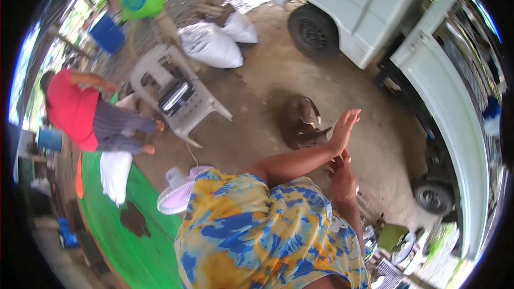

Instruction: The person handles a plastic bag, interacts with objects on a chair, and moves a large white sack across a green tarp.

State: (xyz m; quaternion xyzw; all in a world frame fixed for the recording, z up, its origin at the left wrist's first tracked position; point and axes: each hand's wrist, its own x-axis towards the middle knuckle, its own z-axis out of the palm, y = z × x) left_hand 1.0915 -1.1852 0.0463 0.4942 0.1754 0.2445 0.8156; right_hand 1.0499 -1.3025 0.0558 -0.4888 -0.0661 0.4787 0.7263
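Observation:
My left hand (pixel 345 132) is raised in front of my body with its fingers stretched out, holding nothing that I can see. Just below it is my right hand (pixel 343 177), its fingers apart and their tips touching or close by the left wrist. Both forearms are bare. Beyond the hands, on the ground, lies a dark brown shape (pixel 297 120) curled like a resting animal; my left hand partly overlaps its near side. A pink and white electric fan (pixel 175 197) stands at my left, beside my yellow and blue patterned garment.
A grey plastic chair (pixel 206 111) holds a black and silver device (pixel 176 98). White sacks (pixel 211 45) lie behind it. A person in a red shirt (pixel 72 109) bends near a green sheet (pixel 101 192). A white truck (pixel 348 5) stands ahead; a long white panel (pixel 447 91) extends along the right.

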